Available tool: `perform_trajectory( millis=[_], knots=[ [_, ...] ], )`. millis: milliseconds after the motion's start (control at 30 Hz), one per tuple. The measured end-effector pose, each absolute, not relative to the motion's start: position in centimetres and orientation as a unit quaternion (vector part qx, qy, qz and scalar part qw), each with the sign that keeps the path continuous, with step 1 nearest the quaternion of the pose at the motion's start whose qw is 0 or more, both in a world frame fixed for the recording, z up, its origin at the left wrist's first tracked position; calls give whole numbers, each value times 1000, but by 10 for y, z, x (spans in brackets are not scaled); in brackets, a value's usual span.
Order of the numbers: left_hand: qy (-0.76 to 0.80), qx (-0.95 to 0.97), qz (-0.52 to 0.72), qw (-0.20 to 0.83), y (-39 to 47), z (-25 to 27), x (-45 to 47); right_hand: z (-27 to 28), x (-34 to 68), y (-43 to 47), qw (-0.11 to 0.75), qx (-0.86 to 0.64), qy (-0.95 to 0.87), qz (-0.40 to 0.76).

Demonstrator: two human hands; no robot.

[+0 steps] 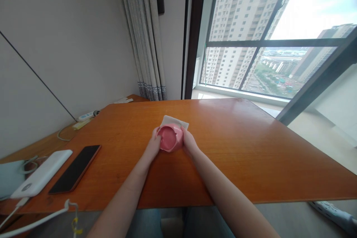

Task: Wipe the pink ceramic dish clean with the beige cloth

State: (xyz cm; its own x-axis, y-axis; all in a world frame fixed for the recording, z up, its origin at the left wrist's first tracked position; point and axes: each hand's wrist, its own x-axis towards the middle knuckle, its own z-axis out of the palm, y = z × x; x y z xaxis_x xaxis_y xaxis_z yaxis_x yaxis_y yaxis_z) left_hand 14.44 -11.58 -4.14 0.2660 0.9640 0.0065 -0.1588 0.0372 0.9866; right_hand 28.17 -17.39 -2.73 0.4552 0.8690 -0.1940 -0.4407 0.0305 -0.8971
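Between my two hands is a small pink bowl-like dish, tilted so its round hollow faces me. My left hand is closed on its left side, with the thumb at the rim. On the opposite side my right hand grips the dish, its fingers mostly hidden behind it. A white folded tissue or cloth shows just behind the dish; whether my fingers also hold it I cannot tell.
The wooden table stretches out around my hands. At the left lie a black phone, a white power bank with cables, and a power strip by the wall. A curtain and large window stand beyond.
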Motion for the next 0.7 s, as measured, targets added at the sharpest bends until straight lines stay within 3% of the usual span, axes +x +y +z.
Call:
perform_trajectory(
  millis=[167,367,567,700],
  knots=[
    [428,441,370,697,-123,-31,144,-19,270,-177,704,-423,-173,545],
    [433,452,372,685,-128,-22,147,-26,267,-174,733,-382,-113,551],
    [445,424,417,670,-126,-18,144,-20,258,-184,678,-380,-116,618],
    [468,424,416,654,-126,-19,145,-20,255,-185,687,-381,-90,612]
  ],
)
